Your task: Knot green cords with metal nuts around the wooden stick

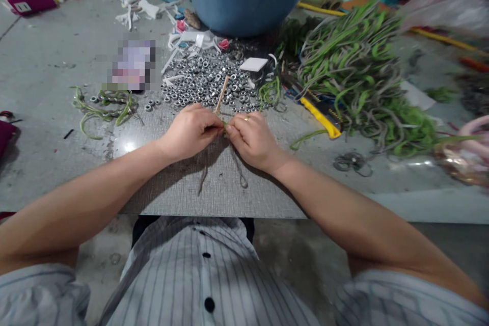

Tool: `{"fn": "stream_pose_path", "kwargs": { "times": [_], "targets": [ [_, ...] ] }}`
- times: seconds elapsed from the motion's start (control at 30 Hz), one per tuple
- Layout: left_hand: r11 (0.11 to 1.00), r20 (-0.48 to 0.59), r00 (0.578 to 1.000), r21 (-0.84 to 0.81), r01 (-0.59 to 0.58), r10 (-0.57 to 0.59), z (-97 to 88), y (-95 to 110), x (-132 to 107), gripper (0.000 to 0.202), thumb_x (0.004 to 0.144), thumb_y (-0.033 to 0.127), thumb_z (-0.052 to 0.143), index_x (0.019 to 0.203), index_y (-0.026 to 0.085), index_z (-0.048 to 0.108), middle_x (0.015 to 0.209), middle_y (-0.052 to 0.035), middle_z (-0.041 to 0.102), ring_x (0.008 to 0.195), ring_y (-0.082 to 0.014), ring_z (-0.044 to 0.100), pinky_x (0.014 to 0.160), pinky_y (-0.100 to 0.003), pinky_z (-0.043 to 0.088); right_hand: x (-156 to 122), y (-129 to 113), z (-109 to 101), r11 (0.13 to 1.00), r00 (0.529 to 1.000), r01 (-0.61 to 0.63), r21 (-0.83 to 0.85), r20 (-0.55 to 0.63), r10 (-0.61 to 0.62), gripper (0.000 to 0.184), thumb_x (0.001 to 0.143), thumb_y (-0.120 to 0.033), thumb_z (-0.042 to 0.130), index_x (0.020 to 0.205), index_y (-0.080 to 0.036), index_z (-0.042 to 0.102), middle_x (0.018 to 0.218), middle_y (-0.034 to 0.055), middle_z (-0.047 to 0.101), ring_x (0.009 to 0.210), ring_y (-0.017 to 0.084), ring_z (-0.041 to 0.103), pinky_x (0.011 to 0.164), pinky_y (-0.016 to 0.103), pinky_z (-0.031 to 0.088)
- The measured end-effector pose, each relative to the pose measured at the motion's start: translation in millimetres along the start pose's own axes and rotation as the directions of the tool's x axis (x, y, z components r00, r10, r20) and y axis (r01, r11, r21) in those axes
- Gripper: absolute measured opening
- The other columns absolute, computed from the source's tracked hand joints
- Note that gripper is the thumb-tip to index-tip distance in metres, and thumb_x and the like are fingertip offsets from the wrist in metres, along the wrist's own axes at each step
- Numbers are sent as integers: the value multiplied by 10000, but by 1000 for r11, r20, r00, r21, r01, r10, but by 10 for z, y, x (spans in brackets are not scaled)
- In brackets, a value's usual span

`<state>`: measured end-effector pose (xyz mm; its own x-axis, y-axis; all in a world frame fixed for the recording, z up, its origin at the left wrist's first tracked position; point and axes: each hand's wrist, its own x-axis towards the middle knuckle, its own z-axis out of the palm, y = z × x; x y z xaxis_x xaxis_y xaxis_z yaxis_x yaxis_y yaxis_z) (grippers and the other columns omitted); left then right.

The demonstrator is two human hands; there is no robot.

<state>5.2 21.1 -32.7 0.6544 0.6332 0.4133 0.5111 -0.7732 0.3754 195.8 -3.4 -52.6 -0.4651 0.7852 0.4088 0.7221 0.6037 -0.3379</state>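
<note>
My left hand [193, 130] and my right hand [252, 137] meet over the near part of the table, fingertips pinched together. Both are closed on a thin green and grey cord [239, 165], whose grey ends hang down toward the table edge. Most of the cord between the fingers is hidden. A thin wooden stick [222, 92] points up just beyond the fingertips; whether a hand touches it I cannot tell. Behind the hands spreads a pile of metal nuts [206, 81].
A blue basin [252, 0] stands at the back. To the right lie a heap of green and grey cords [351, 66] and a yellow utility knife [321, 116]. At left are a blurred-out phone [132, 66] and a small cord bundle with nuts [110, 104].
</note>
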Motion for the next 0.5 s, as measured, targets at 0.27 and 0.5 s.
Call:
{"fn": "stream_pose_path", "kwargs": {
  "times": [0.27,0.5],
  "targets": [
    [995,68,996,87,52,-58,10,-34,-15,202,841,195,510,826,172,710,721,-43,679,784,-198,589,765,-348,438,-7,64,-39,993,1000,8,115,-24,-5,370,977,-467,401,857,-208,637,860,65,683,837,213,612,766,365,407],
    [982,131,986,174,77,-101,50,-52,-22,161,817,187,541,778,174,696,693,-44,656,809,-212,581,774,-366,408,-36,95,17,998,1000,-17,56,11,17,162,873,-294,581,972,-215,682,999,89,686,976,271,603,858,432,432]
  ]
}}
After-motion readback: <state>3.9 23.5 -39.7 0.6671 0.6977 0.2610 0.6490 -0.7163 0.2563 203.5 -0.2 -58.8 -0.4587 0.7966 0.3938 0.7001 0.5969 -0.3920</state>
